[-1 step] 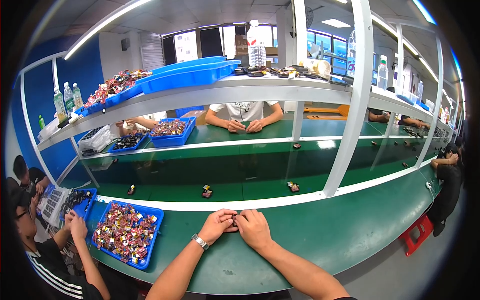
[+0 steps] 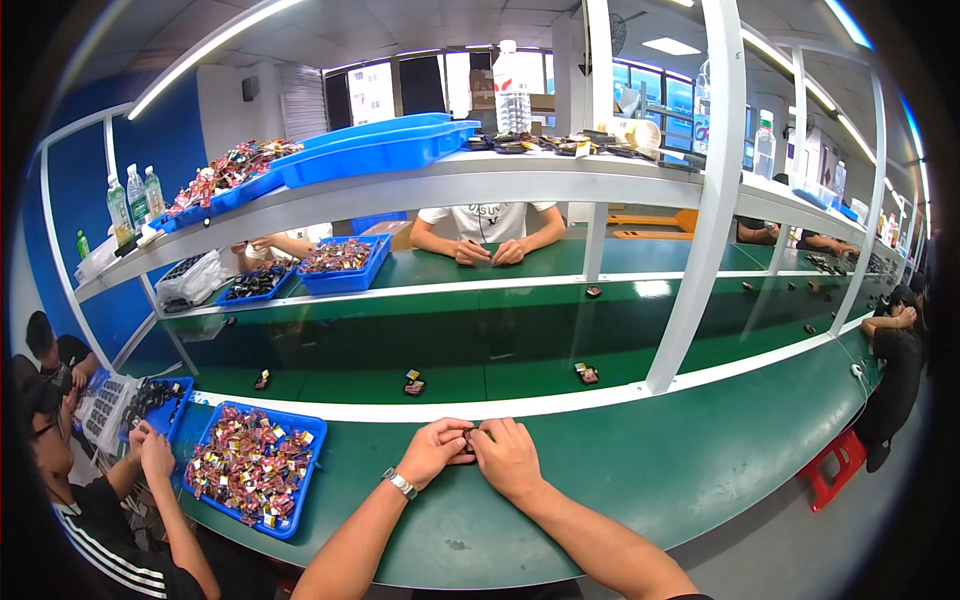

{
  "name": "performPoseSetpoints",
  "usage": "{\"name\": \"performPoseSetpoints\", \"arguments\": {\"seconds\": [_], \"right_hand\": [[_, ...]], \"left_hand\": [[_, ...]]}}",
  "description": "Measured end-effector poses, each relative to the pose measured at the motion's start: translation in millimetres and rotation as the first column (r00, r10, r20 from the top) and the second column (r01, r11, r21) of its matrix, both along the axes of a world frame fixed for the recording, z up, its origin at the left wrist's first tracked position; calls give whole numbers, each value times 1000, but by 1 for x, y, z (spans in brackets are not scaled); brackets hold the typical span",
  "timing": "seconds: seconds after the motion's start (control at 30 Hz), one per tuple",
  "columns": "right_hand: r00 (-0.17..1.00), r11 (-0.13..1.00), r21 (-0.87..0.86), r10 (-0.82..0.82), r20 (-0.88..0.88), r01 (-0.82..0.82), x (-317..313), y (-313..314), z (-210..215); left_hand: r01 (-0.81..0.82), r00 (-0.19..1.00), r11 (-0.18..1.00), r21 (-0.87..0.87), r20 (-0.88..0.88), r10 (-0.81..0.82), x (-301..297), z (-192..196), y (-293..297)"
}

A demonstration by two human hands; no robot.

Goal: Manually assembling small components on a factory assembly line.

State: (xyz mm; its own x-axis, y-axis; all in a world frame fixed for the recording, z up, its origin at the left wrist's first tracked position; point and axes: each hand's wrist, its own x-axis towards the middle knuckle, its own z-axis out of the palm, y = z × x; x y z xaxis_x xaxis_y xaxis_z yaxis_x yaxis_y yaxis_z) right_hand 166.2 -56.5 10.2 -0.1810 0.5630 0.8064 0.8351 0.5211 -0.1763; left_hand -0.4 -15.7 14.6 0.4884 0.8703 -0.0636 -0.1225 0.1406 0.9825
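Observation:
Over the green bench top (image 2: 600,490), my left hand (image 2: 436,452) and my right hand (image 2: 508,460) meet with fingertips together. Pinched between them is a small dark part (image 2: 469,440), mostly covered by the fingers, so its kind does not show. Both hands are closed on it, the left from its side, the right from above and beside it. Left of my left forearm lies a blue tray (image 2: 318,440) heaped with small reddish circuit pieces (image 2: 250,465) bearing yellow and white bits.
Beyond a white rail (image 2: 540,404), small assemblies (image 2: 414,382) lie spaced along a green strip. A white post (image 2: 700,200) rises ahead on the right, carrying a shelf (image 2: 430,185) with blue trays and bottles. Co-workers sit left and opposite. A red stool (image 2: 835,468) stands at right.

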Motion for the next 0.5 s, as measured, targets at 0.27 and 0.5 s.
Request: {"name": "performPoseSetpoints", "arguments": {"seconds": [0.27, 0.5], "right_hand": [[1000, 999, 44, 9, 20, -10, 0, 3, -2], [982, 985, -77, 145, -118, -155, -2, -3, 6]], "left_hand": [[-45, 999, 999, 9, 18, 45, 3, 2, -1], [-144, 989, 987, 77, 40, 141, 4, -9, 2]]}}
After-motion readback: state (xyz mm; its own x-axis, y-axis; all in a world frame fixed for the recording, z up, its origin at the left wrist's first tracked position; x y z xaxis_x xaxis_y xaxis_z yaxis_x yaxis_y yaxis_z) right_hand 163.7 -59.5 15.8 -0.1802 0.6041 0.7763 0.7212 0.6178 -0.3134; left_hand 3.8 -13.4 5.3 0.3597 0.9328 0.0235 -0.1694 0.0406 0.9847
